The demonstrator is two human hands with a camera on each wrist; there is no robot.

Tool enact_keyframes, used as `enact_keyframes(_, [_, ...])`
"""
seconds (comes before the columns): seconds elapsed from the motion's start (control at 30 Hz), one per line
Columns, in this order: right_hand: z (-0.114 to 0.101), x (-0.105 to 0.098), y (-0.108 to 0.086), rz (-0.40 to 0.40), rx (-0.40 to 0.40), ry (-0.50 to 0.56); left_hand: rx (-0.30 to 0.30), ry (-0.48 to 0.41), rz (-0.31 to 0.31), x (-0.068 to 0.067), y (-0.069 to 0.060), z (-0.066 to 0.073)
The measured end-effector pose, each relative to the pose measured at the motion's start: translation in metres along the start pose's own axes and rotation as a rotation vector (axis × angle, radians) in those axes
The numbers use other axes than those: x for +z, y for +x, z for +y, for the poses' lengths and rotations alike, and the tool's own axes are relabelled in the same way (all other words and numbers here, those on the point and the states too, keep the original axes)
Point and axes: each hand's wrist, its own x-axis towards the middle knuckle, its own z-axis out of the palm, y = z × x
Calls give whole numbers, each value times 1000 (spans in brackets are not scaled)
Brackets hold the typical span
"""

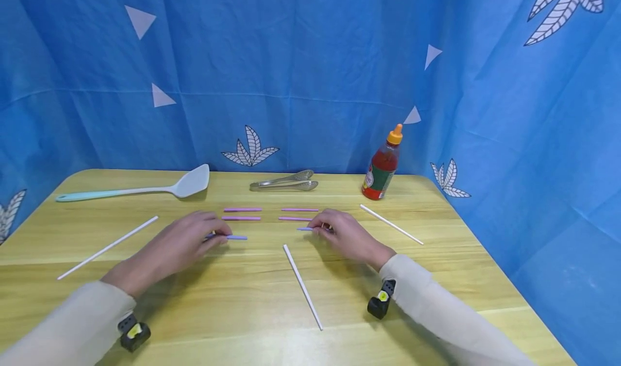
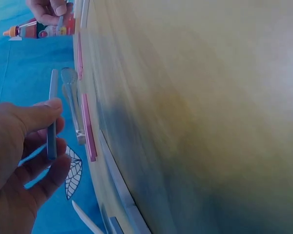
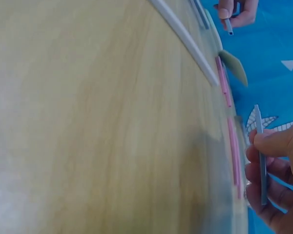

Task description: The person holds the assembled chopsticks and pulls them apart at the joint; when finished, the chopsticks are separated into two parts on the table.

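Note:
My left hand [image 1: 194,235] pinches a short blue-purple stick [image 1: 239,237] between thumb and fingers, just above the table. In the left wrist view that stick [image 2: 52,142] looks straight and narrow, crossing the fingertips. A matching blue-purple stick [image 1: 304,229] is pinched by my right hand [image 1: 345,235]; the right wrist view shows this stick [image 3: 262,178] lying along the fingers. Beyond the hands, two pink sticks [image 1: 241,218] lie parallel at left centre. Two more pink sticks [image 1: 298,218] lie beside them to the right, nearest my right hand.
Three long white sticks lie apart: one at left [image 1: 108,247], one in front [image 1: 303,287], one at right [image 1: 392,224]. Along the back stand or lie a spatula [image 1: 191,183], metal tongs [image 1: 283,181] and a red sauce bottle [image 1: 382,169]. A blue curtain [image 1: 330,75] hangs behind the wooden table [image 1: 218,317].

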Motion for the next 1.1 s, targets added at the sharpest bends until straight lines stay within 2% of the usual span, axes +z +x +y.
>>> enact_keyframes(0.13, [2, 4, 5, 29, -8, -27, 27, 1, -4, 3, 9, 0])
enact_keyframes(0.27, [-1, 9, 14, 33, -8, -53, 30, -1, -4, 6, 19, -1])
enact_keyframes(0.47, [-6, 22, 28, 15, -3, -106, -32, -11, -6, 13, 29, -5])
enact_keyframes(0.73, [-10, 30, 35, 29, -13, -160, -92, 38, -70, 20, 37, -10])
enact_keyframes(1.1, [-8, 31, 38, 22, 24, -155, -104, 36, -89, 25, 40, -12])
